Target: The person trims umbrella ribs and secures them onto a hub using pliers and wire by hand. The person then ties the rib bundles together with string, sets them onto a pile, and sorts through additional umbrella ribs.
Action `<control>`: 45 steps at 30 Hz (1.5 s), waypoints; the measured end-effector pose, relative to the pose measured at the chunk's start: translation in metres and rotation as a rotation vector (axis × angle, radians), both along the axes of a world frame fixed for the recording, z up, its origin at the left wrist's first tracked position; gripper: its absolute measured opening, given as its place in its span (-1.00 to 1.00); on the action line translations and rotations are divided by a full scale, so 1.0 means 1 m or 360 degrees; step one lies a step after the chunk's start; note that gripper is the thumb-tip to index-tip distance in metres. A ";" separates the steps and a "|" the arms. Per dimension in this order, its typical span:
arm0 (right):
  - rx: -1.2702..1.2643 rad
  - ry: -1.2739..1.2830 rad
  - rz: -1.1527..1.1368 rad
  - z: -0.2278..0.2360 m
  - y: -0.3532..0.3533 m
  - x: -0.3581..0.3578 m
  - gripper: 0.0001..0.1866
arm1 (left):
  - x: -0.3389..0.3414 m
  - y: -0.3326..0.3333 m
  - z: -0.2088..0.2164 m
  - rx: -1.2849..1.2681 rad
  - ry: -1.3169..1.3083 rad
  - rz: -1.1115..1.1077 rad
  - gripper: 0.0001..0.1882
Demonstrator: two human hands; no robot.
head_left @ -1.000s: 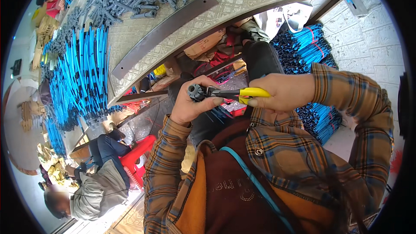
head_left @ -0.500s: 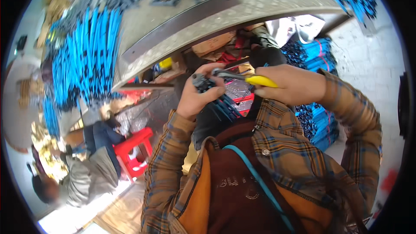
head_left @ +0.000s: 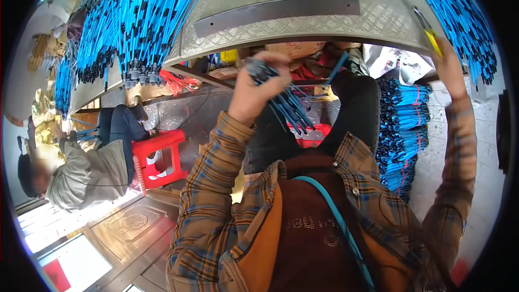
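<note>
Grasping blue-black sticks (head_left: 292,109) off the near edge of the bench (head_left: 381,19), left hand (head_left: 257,89) is needing an even squeeze, while right hand (head_left: 451,73), gripping pliers (head_left: 431,37) near its right edge, is needing clearance from piled rods (head_left: 459,19).

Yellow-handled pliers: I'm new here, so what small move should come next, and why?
Probably leave the pliers on the tabletop: the right hand is at their handles, near its right edge, and the left hand alone holds the bundle of blue rods, so help seems useful.
</note>
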State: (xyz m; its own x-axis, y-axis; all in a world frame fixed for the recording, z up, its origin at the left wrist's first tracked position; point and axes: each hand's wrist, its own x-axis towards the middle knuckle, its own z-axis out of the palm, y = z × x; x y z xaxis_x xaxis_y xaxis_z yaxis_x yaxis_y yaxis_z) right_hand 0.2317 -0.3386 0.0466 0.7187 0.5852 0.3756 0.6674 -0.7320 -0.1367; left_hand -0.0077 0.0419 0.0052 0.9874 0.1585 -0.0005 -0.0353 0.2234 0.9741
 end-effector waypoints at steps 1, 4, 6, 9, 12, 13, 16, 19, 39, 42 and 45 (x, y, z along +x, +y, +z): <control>-0.0084 0.0120 -0.0103 -0.001 -0.001 0.011 -0.66 | 0.001 0.004 -0.002 -0.0053 -0.0060 0.0148 -0.72; -0.0298 -0.0191 -0.0044 -0.001 0.021 0.006 -0.61 | 0.005 0.019 -0.009 -0.0585 -0.0208 0.0209 -0.74; -0.0105 -0.0140 0.0240 0.006 0.055 -0.039 -0.60 | 0.005 0.026 -0.012 -0.0797 -0.0247 0.0165 -0.73; 0.0533 0.0901 0.0705 -0.017 0.096 -0.121 -0.60 | 0.007 0.023 -0.011 -0.1220 -0.0310 0.0086 -0.70; 0.0299 0.1669 0.0974 -0.021 0.135 -0.153 -0.55 | 0.014 0.006 -0.005 -0.1321 -0.0223 0.0168 -0.69; 0.0309 0.1659 0.0955 -0.019 0.130 -0.149 -0.55 | 0.013 0.004 -0.001 -0.1322 -0.0220 0.0145 -0.69; 0.0869 0.1970 0.0677 -0.011 0.118 -0.126 -0.49 | 0.001 0.013 0.012 -0.1521 -0.0232 0.0280 -0.71; 0.0537 0.1212 0.0711 -0.014 0.116 -0.139 -0.43 | -0.012 0.026 0.021 -0.1685 -0.0192 0.0222 -0.73; 0.0685 0.1536 0.1833 -0.002 0.167 -0.170 -0.67 | -0.065 -0.016 0.033 -0.0561 0.0238 -0.0413 -0.69; 0.0552 0.1852 0.1906 -0.024 0.174 -0.181 -0.55 | -0.062 -0.015 0.053 -0.0358 0.0334 -0.0747 -0.73; 0.0533 0.1971 0.1752 -0.012 0.174 -0.188 -0.55 | -0.063 -0.017 0.066 -0.0288 0.0487 -0.0855 -0.77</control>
